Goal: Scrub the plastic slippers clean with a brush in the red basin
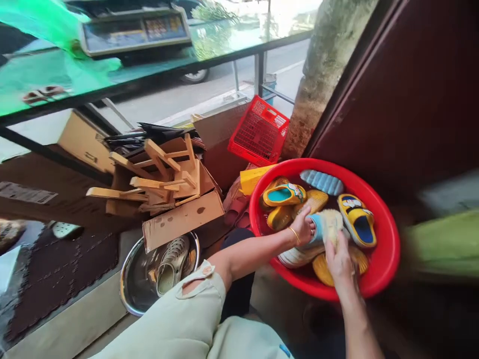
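Over a red basin (pixel 391 249) my left hand (pixel 304 228) is closed on a light blue shoe (pixel 317 229). My right hand (pixel 342 262) grips a cream scrub brush (pixel 332 224), which is against the shoe and covers part of it. Around both hands the basin holds several slippers: a yellow one with a teal inside (pixel 285 193), a yellow one with a dark blue inside (pixel 361 224), a pale blue one sole up (pixel 322 181), and yellow soles (pixel 325 269). A whitish shoe (pixel 299 257) lies below my left hand.
A metal bowl (pixel 129 286) with a beige clog (pixel 172 267) stands to the left. Behind it are wooden stools (pixel 168 174) lying tipped over and cardboard boxes (pixel 190 214). A red crate (pixel 260 132) leans near a pillar (pixel 318 80). A dark panel (pixel 392 109) rises at right.
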### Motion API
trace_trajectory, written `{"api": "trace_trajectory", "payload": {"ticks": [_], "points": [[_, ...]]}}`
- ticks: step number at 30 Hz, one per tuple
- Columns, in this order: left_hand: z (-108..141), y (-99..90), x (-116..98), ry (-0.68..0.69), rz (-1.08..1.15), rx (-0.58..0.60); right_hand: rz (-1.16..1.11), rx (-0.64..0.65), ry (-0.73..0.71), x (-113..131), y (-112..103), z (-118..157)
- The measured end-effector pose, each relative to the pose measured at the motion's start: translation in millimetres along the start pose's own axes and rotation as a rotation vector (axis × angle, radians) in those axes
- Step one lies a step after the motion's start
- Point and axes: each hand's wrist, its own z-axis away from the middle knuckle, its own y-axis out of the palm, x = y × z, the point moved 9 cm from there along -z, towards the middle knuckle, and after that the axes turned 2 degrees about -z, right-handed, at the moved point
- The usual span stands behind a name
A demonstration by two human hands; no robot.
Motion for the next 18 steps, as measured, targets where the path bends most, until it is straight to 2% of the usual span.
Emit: {"api": "trace_trajectory", "payload": {"ticks": [3, 5, 7, 9, 12, 14, 16, 18], "points": [[13, 14.8, 5, -0.019, -0.019, 0.134, 0.033, -0.115, 0.125, -12, -20, -14], [19, 18.1, 7, -0.01, -0.052, 0.147, 0.033, -0.15, 0.182, -16, -27, -18], [21, 19.1, 5, -0.002, -0.084, 0.131, 0.004, -0.151, 0.188, -11, -26, -16], [21, 18.9, -5, 0.027, -0.071, 0.103, -0.044, -0.11, 0.123, 7, -18, -7], [20, 18.8, -32, 0.119, 0.04, 0.086, -0.12, -0.027, -0.064, 47, -4, 15], [22, 17.9, -47, 0.168, 0.096, 0.087, -0.134, -0.011, -0.141, 59, -3, 25], [25, 15.7, -51, 0.166, 0.095, 0.076, -0.097, -0.035, -0.099, 49, -9, 20], [27, 14.3, -45, 0.113, 0.065, 0.068, -0.055, -0.085, 0.022, 27, -19, 5]]}}
